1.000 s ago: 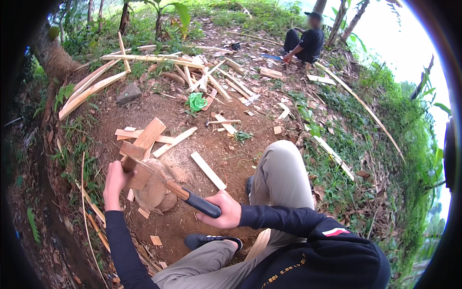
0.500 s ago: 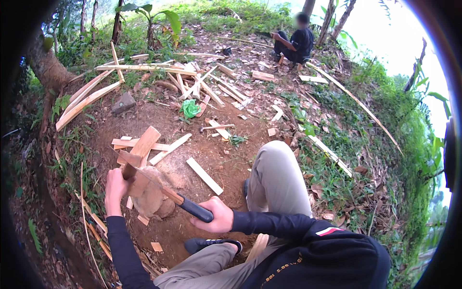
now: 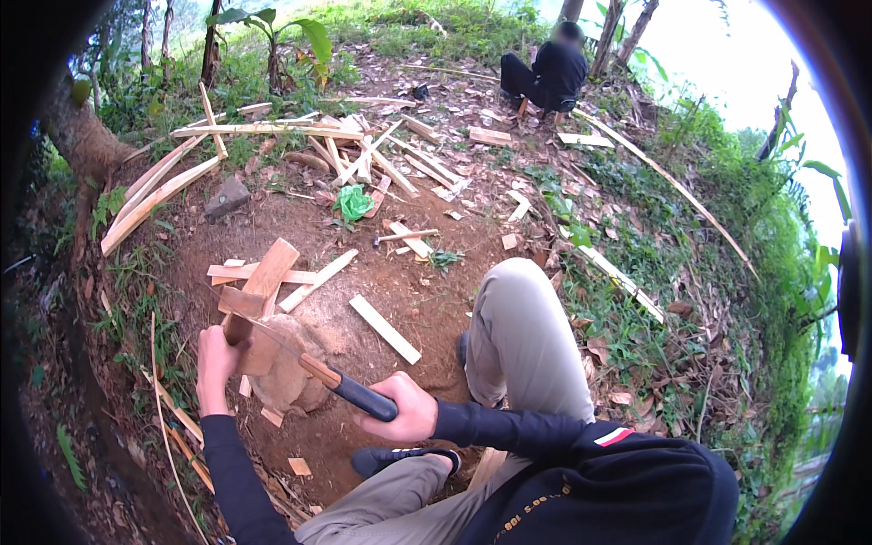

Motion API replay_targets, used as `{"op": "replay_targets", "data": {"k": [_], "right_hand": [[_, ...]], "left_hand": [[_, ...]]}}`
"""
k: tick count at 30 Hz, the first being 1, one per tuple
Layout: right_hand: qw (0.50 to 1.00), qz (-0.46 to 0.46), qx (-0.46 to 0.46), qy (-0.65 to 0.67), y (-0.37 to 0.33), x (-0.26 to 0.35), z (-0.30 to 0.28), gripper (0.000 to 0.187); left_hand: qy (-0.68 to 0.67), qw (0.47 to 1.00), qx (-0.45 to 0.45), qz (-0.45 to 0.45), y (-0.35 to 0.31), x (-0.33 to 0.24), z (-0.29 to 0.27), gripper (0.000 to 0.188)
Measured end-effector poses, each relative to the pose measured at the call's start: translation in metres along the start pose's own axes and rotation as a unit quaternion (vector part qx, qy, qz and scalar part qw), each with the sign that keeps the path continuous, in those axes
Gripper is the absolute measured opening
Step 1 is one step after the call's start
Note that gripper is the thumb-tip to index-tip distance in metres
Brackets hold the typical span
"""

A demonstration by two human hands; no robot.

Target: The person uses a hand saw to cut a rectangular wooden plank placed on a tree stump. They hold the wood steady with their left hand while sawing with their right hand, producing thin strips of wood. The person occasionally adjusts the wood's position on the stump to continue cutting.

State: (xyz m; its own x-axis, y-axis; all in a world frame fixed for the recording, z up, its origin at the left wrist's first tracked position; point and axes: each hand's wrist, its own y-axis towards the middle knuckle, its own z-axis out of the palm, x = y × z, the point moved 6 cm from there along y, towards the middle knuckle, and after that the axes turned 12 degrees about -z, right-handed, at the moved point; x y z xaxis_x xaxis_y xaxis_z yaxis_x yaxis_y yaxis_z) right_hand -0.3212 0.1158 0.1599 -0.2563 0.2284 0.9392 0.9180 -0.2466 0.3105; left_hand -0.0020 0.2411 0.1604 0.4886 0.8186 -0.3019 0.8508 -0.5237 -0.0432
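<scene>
My right hand (image 3: 406,409) is wrapped round the black handle of a machete (image 3: 363,396), which has a wooden section ahead of the grip. Its thin blade points up and left across a short wooden block (image 3: 260,352). My left hand (image 3: 218,356) grips this block from its left side, fingers partly hidden behind it. The block is over a round tree stump (image 3: 295,389), and one flat brown face of it shows beyond the blade. How deep the blade sits in the wood I cannot tell.
Planks (image 3: 272,272) lie crossed behind the stump, with a loose strip (image 3: 385,329) to its right. Farther off are a hammer (image 3: 409,235), a green plastic bag (image 3: 352,203), a grey stone block (image 3: 227,197) and a pile of sticks (image 3: 350,150). Another person (image 3: 549,73) sits at the back.
The machete blade has come down against the block, and a flat wooden face now shows beyond it. My left hand keeps its grip. The person at the back has turned and drawn in an arm.
</scene>
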Motion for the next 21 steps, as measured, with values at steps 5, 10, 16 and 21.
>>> {"op": "replay_targets", "data": {"k": [5,10,16,21], "right_hand": [[0.999,0.008,0.030,-0.016,0.006,0.018,-0.011,0.028],[0.999,0.035,0.031,0.013,0.035,0.042,-0.022,0.027],[0.954,0.193,-0.049,0.224,0.032,0.007,-0.029,0.017],[0.980,0.147,-0.005,0.137,0.035,0.020,-0.026,0.024]], "left_hand": [[0.028,0.999,-0.015,0.015,-0.012,-0.011,0.005,0.035],[0.061,0.990,-0.076,0.098,-0.011,-0.002,0.000,0.036],[0.027,0.999,-0.009,0.020,-0.003,0.007,-0.001,0.037],[0.006,1.000,-0.002,0.018,-0.006,0.013,-0.002,0.034]]}}
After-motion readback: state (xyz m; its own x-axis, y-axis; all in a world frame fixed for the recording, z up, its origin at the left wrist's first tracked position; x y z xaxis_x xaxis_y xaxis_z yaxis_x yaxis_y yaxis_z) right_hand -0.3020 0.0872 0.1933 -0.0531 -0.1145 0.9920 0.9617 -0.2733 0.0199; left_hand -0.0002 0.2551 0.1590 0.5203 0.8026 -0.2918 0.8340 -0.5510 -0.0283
